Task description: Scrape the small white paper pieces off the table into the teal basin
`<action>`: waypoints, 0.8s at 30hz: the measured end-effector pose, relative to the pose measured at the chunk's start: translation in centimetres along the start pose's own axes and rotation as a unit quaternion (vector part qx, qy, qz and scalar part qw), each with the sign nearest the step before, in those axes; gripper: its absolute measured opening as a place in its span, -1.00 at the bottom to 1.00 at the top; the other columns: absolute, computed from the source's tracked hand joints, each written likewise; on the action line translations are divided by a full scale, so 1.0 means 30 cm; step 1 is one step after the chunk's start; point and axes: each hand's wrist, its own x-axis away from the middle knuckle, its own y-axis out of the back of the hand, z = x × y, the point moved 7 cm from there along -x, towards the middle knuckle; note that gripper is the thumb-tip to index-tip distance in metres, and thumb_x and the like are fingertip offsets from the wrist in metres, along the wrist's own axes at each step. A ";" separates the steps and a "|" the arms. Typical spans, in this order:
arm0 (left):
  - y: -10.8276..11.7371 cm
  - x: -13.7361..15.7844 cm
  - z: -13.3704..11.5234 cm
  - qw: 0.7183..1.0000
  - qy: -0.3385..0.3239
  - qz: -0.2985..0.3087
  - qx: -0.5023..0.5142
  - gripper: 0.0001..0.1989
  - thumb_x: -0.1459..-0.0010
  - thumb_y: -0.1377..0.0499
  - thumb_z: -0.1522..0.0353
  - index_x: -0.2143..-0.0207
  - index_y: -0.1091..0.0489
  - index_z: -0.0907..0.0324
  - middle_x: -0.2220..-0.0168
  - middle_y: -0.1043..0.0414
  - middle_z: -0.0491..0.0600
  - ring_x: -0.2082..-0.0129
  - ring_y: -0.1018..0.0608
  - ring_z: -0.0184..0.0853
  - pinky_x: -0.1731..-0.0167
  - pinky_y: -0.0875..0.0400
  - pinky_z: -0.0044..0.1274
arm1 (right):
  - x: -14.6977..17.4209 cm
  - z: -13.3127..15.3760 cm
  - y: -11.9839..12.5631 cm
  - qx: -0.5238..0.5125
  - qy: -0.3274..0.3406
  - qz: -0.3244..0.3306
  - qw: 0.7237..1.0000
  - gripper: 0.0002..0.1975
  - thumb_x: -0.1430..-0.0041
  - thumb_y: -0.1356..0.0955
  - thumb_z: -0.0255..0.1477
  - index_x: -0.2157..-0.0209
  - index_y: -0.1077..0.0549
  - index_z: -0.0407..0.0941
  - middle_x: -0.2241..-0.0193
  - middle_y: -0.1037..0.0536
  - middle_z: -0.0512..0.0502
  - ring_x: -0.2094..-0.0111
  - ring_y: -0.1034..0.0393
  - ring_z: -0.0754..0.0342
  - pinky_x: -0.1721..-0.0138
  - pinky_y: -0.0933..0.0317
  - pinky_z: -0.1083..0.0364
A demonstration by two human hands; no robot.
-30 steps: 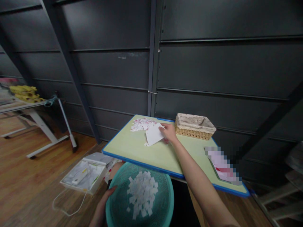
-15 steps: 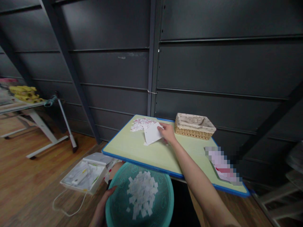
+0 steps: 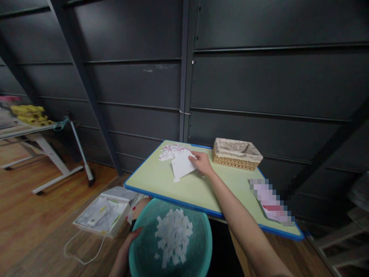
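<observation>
Right hand (image 3: 203,163) is over the pale yellow-green, blue-edged tabletop (image 3: 150,181), thumb and fingers closed to a narrow pinch on the right edge of a flat white rectangular card (image 3: 183,164). Card sits tilted, left part over the tabletop's middle.

Left hand (image 3: 128,244) is at the 9 o'clock rim of a round teal mesh plastic basket (image 3: 204,250); fingers hold that rim, thumb on the inner side, the rest hidden below. Basket lies 6 o'clock of the card, just off the tabletop's near edge, with a heap of small flat white pieces (image 3: 174,236) in it.

Clock from the card: spread pile of white-and-pinkish scraps (image 3: 170,151) at 10, right beside it; single small white scrap (image 3: 176,180) at 7, by its lower edge; tan woven rectangular basket with patterned pale cloth lining (image 3: 236,158) at 3, just past the right hand; flat pink-and-white item (image 3: 269,202) at 4, pixelated, can't tell what it is; open white rectangular box (image 3: 118,227) at 8, on the floor, well apart. Dark grey panelled wall (image 3: 138,84) fills 12.
</observation>
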 end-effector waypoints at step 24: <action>0.002 -0.016 0.000 1.000 -0.008 0.012 0.003 -0.57 0.03 -0.27 0.43 0.05 -0.45 0.33 0.46 -0.65 0.03 0.29 -0.66 -0.05 0.18 -0.53 -0.27 | 0.007 -0.031 -0.051 -0.118 -0.078 0.052 0.989 -0.53 0.10 -0.39 -0.34 0.14 -0.59 -0.29 0.28 -0.64 -0.22 0.40 -0.45 0.00 0.43 -0.26 0.12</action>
